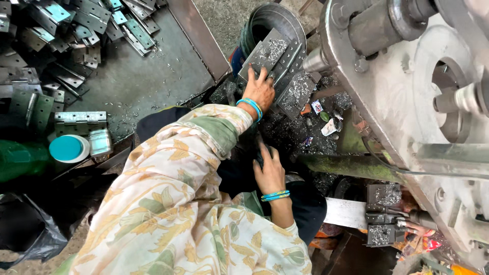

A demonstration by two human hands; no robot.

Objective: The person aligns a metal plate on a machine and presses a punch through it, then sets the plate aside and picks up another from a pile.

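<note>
My left hand (pixel 260 90), with blue bangles at the wrist, reaches forward and grips the near end of a grey hinge plate (pixel 272 53). The plate is dusted with metal shavings and lies on a loose stack of similar plates (pixel 298 89). My right hand (pixel 270 170), also in blue bangles, rests lower down on dark cloth over my lap. Its fingertips point into a dark gap, and I cannot see whether they hold anything. A floral cream and green sleeve (pixel 173 203) covers my left arm.
A large grey machine (pixel 402 97) with shafts and a round opening fills the right side. At upper left a metal tray (pixel 137 76) holds several hinges (pixel 81 20). A teal-lidded container (pixel 69 147) stands at left. A small block with shavings (pixel 384 196) sits at lower right.
</note>
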